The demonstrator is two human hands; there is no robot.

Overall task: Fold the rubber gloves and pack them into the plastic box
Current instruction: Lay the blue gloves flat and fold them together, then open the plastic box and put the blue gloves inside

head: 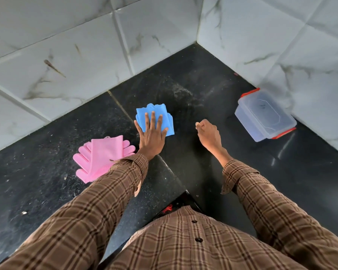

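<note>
On the black worktop [193, 98], corner of the tiled walls: blue rubber gloves [160, 115] look folded into a compact square. My left hand [151, 133] lies flat on them, fingers straight, pressing the fold down. Right hand [208, 133] hovers w/ fingers loosely curled, holding nothing, approx. midway between blue stack & box. Pink rubber gloves [101, 156] lie just left of my left wrist, partly under the sleeve; one cuff seems turned over, fingers splayed, so I judge fold incomplete. Plastic box [263, 115] sits well apart at right by the wall, red clips, lid apparently on; nothing packed yet. Remaining, by my est.: open box, load blue, finish pink, load.
</note>
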